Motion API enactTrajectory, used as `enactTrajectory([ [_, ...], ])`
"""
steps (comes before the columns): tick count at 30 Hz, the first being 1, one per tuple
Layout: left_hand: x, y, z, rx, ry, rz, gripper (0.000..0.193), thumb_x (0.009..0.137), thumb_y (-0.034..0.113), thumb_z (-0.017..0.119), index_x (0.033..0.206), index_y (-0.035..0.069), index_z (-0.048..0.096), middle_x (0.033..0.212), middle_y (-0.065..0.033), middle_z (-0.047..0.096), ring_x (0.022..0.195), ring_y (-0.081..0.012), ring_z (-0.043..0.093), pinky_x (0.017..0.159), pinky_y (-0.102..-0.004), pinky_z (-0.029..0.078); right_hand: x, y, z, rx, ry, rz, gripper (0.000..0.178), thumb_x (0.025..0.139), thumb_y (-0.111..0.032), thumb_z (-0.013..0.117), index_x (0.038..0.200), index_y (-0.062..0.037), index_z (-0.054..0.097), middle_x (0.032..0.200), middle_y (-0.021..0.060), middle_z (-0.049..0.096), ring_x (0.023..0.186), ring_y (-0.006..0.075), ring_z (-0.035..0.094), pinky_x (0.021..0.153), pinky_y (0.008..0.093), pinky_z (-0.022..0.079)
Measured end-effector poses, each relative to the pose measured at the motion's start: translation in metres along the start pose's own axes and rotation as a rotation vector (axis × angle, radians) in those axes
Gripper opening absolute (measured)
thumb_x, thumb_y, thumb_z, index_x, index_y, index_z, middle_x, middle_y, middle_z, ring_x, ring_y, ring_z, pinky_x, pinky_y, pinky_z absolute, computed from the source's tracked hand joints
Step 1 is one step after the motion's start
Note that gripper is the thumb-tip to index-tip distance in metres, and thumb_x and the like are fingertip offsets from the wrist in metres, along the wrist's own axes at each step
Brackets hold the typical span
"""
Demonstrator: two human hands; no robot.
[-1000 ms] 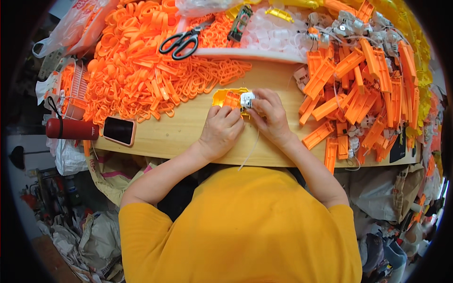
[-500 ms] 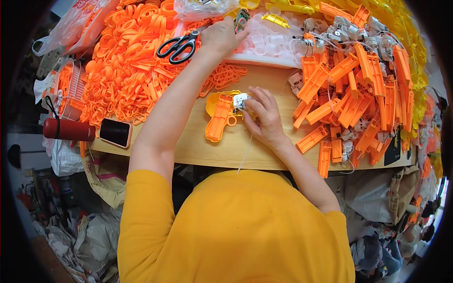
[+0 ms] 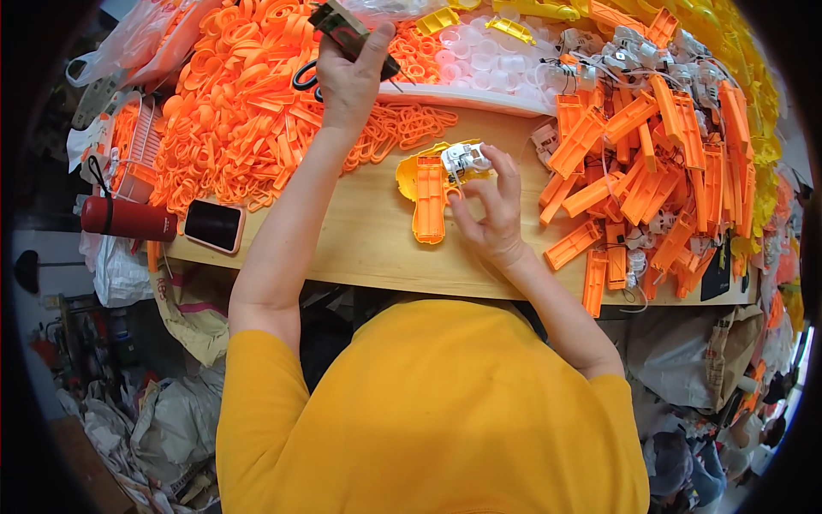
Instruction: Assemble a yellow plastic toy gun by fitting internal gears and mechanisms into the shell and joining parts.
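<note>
At wooden table (image 3: pixel 360 236) amid bags (image 3: pixel 672 353), left hand (image 3: pixel 350 86) gripping dark object (image 3: pixel 349 32), right hand (image 3: pixel 494 218) spread apart

Top (image 3: pixel 437 403) plain mustard yellow, lightly creased. Sleeves (image 3: pixel 261 377) short, same yellow — hems near the elbows. Forearms (image 3: pixel 287 227) bare; left hand (image 3: pixel 349 84) and right hand (image 3: pixel 495 214) — likewise bare.

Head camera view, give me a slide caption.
Left hand gripping a dark object, right hand by a yellow shell, near orange parts.
</note>
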State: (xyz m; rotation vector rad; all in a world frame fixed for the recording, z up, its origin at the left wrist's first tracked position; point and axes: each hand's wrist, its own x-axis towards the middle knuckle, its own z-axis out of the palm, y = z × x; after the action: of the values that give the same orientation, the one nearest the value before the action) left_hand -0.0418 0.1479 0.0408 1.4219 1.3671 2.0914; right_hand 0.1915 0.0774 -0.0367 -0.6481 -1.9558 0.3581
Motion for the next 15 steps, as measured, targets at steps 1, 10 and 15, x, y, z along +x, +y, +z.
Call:
enactTrajectory([
  [1, -0.006, 0.007, -0.003, 0.003, 0.006, 0.000, 0.043, 0.080, 0.040, 0.075, 0.091, 0.005, 0.054, 0.075, -0.0042, 0.063, 0.066, -0.0141, 0.061, 0.061, -0.0303, 0.050, 0.001, -0.007, -0.001, -0.060, -0.060, -0.013, 0.023, 0.069, -0.009, 0.074, 0.083, -0.0065, 0.057, 0.131, 0.0218, 0.045, 0.120, 0.0405, 0.044, 0.098, 0.0482, 0.037],
  [10, -0.071, 0.025, 0.002, 0.136, -0.193, -0.223, 0.044, 0.075, 0.035, 0.081, 0.088, 0.005, 0.052, 0.069, 0.0009, 0.057, 0.061, -0.0072, 0.055, 0.056, -0.0251, 0.048, -0.010, -0.024, 0.001, -0.286, -0.114, 0.157, 0.020, 0.066, -0.013, 0.073, 0.076, -0.0064, 0.058, 0.138, 0.0215, 0.041, 0.127, 0.0409, 0.037, 0.104, 0.0512, 0.030],
  [15, -0.081, 0.011, 0.004, 0.153, -0.217, -0.291, 0.044, 0.074, 0.034, 0.082, 0.088, 0.005, 0.052, 0.068, -0.0017, 0.060, 0.061, -0.0094, 0.059, 0.056, -0.0262, 0.049, -0.014, -0.022, 0.007, -0.274, -0.084, 0.173, 0.019, 0.064, -0.009, 0.071, 0.074, -0.0054, 0.056, 0.138, 0.0219, 0.042, 0.128, 0.0407, 0.038, 0.104, 0.0517, 0.030],
])
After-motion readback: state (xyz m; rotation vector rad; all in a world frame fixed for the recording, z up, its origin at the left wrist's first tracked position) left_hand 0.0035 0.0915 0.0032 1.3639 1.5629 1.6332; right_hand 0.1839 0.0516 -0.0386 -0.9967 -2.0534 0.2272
